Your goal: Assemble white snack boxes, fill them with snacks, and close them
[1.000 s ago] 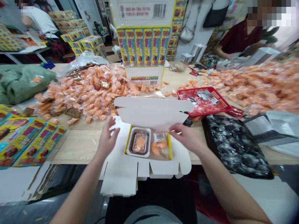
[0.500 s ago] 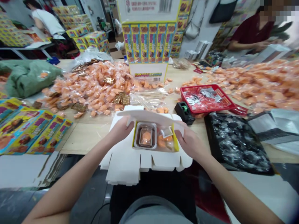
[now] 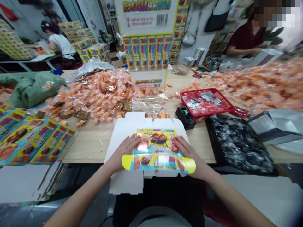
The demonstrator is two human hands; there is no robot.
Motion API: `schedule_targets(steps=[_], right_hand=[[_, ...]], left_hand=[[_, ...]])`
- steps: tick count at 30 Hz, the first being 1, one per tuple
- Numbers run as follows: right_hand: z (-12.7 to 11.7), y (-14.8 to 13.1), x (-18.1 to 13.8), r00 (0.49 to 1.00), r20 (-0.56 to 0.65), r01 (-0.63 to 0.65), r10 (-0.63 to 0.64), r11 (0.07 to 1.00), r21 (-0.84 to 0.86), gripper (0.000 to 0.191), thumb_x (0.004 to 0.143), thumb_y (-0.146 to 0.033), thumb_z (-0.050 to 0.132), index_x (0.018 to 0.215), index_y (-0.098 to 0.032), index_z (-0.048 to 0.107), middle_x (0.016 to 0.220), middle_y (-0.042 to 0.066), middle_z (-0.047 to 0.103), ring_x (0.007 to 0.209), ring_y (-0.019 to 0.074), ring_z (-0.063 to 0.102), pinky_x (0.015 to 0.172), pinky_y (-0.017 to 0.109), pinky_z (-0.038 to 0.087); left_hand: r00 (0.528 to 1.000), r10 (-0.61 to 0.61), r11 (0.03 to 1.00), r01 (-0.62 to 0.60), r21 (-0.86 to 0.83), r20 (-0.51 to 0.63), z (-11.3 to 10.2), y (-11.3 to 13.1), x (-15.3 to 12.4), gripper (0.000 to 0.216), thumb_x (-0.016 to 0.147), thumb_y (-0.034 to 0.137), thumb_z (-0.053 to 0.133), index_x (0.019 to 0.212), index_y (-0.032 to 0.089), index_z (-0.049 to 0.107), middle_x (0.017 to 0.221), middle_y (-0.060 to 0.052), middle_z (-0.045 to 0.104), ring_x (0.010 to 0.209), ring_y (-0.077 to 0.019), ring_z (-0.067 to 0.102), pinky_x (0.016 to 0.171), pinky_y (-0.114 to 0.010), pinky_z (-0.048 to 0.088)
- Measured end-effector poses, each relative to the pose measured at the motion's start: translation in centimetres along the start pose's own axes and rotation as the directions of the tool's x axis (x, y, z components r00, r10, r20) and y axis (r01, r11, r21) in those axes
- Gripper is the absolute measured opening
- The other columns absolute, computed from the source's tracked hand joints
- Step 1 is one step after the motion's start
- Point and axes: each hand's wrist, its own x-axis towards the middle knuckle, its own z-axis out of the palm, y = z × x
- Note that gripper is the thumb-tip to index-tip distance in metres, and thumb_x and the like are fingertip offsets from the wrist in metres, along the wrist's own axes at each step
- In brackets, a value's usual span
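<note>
A yellow and blue printed box [image 3: 158,142] lies in front of me with its lid down over the contents. Its long front flap [image 3: 159,163] sticks out towards me, unfolded. My left hand [image 3: 124,151] rests at the box's left side, fingers stretched out onto the lid edge. On the opposite side, my right hand [image 3: 190,154] lies the same way, fingers extended over the lid's right edge. Both hands are open. Beneath the box are flat white carton blanks [image 3: 126,183], which overhang the table edge.
Orange pieces in clear bags [image 3: 101,94] are heaped behind. To the right are a red basket [image 3: 209,110] of packets, a black tape dispenser [image 3: 186,117] and a black tray [image 3: 241,145]. Printed cartons [image 3: 35,140] lie left; stacked boxes [image 3: 146,53] stand behind. A co-worker [image 3: 243,41] sits far right.
The lid has swung down towards me and covers the plastic tray and bagged orange pieces. My hands have moved from gripping the raised lid to lying flat along its sides.
</note>
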Motion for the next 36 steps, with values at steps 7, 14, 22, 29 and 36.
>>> schedule_targets(steps=[7, 14, 22, 29, 36], right_hand=[[-3.8, 2.1, 8.8, 0.927, 0.179, -0.37, 0.331, 0.719, 0.588, 0.059, 0.077, -0.055, 0.066, 0.125, -0.022, 0.056, 0.125, 0.01, 0.062, 0.114, 0.0297, 0.059, 0.094, 0.046, 0.051], [-9.5, 1.7, 15.5, 0.931, 0.234, -0.334, 0.281, 0.914, 0.229, 0.034, 0.09, -0.044, 0.05, 0.11, -0.019, 0.063, 0.081, 0.004, 0.065, 0.061, 0.0161, 0.061, 0.057, 0.029, 0.048], [-8.4, -1.2, 15.8, 0.964, 0.145, -0.206, 0.223, 0.971, -0.123, 0.021, 0.094, -0.035, 0.043, 0.089, -0.02, 0.057, 0.066, 0.002, 0.064, 0.057, 0.0159, 0.061, 0.055, 0.025, 0.04], [-7.4, -1.0, 13.5, 0.977, -0.079, -0.204, 0.197, 0.975, -0.092, 0.026, 0.097, -0.035, 0.04, 0.089, -0.021, 0.059, 0.067, 0.001, 0.064, 0.056, 0.0142, 0.058, 0.056, 0.024, 0.039], [-6.0, -0.4, 11.5, 0.964, -0.136, 0.184, -0.229, 0.942, -0.281, 0.021, 0.097, -0.028, 0.045, 0.104, -0.017, 0.061, 0.082, 0.006, 0.069, 0.071, 0.0179, 0.062, 0.063, 0.028, 0.046]], left_hand=[[0.939, -0.341, 0.642, 0.262, -0.721, 0.038, -3.4, -1.1, 6.0, 0.079, 0.067, 0.053, 0.079, 0.13, 0.017, 0.048, 0.129, -0.016, 0.061, 0.115, -0.0341, 0.06, 0.094, -0.046, 0.052], [0.897, -0.443, 0.568, 0.294, -0.769, 0.016, -0.9, -2.9, 4.8, 0.076, 0.07, 0.047, 0.079, 0.132, 0.02, 0.045, 0.129, -0.014, 0.062, 0.114, -0.0298, 0.062, 0.092, -0.04, 0.054], [0.894, -0.447, 0.581, 0.283, -0.763, -0.009, -0.8, -2.7, 4.9, 0.071, 0.072, 0.046, 0.078, 0.13, 0.02, 0.048, 0.126, -0.013, 0.064, 0.111, -0.0299, 0.064, 0.09, -0.041, 0.055], [0.902, -0.431, 0.558, 0.266, -0.786, -0.001, -0.6, -1.4, 4.6, 0.073, 0.072, 0.043, 0.078, 0.132, 0.022, 0.043, 0.13, -0.011, 0.06, 0.112, -0.0281, 0.063, 0.09, -0.039, 0.055], [0.855, -0.488, 0.577, 0.167, -0.799, -0.175, 1.1, -0.6, 4.5, 0.104, 0.073, 0.042, 0.078, 0.149, 0.031, 0.007, 0.124, -0.009, 0.057, 0.104, -0.0247, 0.065, 0.086, -0.041, 0.056]])
